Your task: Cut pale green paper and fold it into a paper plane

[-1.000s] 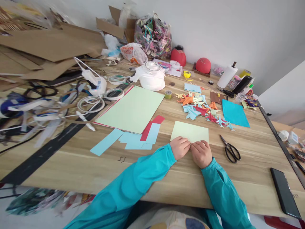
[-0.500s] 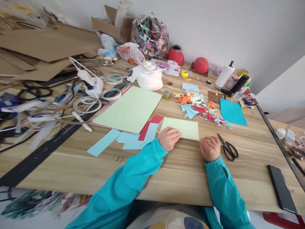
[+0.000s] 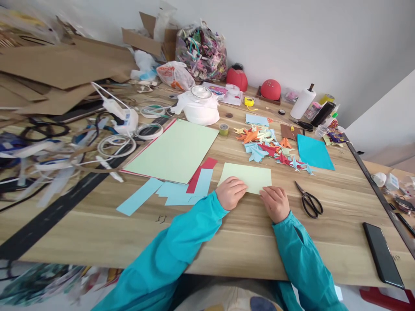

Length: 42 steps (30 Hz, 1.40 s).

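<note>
A pale green sheet of paper lies on the table in front of me. My left hand rests over its near left corner, fingers curled together on the near edge. At the near right corner, my right hand has its fingers closed on the edge; the thumbs are mostly hidden. Scissors with black handles lie to the right of my right hand. Blue paper strips and a red strip sit left of the sheet, beside a stack of large pale green sheets.
Folded paper stars in several colours are heaped beyond the sheet, next to a bright blue sheet. A phone lies near the front right edge. Tape rolls, cables and cardboard crowd the left side.
My right hand has moved left onto the near right corner of the pale green sheet, its fist loosening into a grip. My left hand stays at the near left corner.
</note>
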Each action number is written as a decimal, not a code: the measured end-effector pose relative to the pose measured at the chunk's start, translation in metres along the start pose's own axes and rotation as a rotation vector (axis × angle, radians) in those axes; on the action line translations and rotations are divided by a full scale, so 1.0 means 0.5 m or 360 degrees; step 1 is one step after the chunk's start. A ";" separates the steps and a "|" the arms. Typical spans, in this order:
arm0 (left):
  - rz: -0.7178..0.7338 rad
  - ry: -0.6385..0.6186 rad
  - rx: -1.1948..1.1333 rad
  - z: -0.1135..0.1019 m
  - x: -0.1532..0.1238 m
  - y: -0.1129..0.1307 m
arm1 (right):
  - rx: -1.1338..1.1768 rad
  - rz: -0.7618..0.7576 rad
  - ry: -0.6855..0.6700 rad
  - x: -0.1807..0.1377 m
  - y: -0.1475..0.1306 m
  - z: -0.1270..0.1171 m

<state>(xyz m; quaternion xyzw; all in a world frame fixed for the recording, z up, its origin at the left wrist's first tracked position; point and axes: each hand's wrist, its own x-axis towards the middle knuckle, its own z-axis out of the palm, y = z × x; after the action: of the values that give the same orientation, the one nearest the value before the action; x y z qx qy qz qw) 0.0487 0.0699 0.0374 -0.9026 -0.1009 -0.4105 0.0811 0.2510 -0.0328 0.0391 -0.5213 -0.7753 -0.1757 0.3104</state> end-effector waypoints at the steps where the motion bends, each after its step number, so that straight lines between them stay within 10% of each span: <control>1: 0.0001 -0.0003 0.0012 0.000 0.001 0.002 | 0.0007 -0.0012 0.0016 0.000 0.000 0.000; 12: -0.0534 0.0330 -0.0080 -0.041 -0.032 -0.072 | 0.0388 0.0513 0.0455 -0.030 0.050 -0.037; 17: -0.1532 0.0745 -0.1419 -0.020 -0.020 -0.044 | 0.0916 0.1426 0.0814 -0.033 0.046 -0.023; 22: -0.1826 0.0559 -0.2609 0.014 0.010 0.015 | 0.1668 0.2068 0.0489 -0.027 0.036 -0.009; 27: -0.2273 0.0532 -0.2326 0.011 0.018 0.047 | 0.2018 0.1968 -0.0039 -0.021 0.031 -0.019; 34: -0.2270 0.0050 -0.2384 -0.003 0.021 0.066 | 0.2040 0.1930 -0.0079 -0.028 0.025 -0.013; 42: -0.2244 -0.0068 -0.2307 0.009 0.014 0.066 | 0.2031 0.1931 -0.0115 -0.033 0.026 -0.004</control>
<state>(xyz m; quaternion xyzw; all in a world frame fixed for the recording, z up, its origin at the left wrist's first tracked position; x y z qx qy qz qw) 0.0647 0.0398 0.0374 -0.4762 -0.3390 -0.3109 -0.7495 0.2681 -0.0402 0.0290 -0.5757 -0.3243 0.5027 0.5574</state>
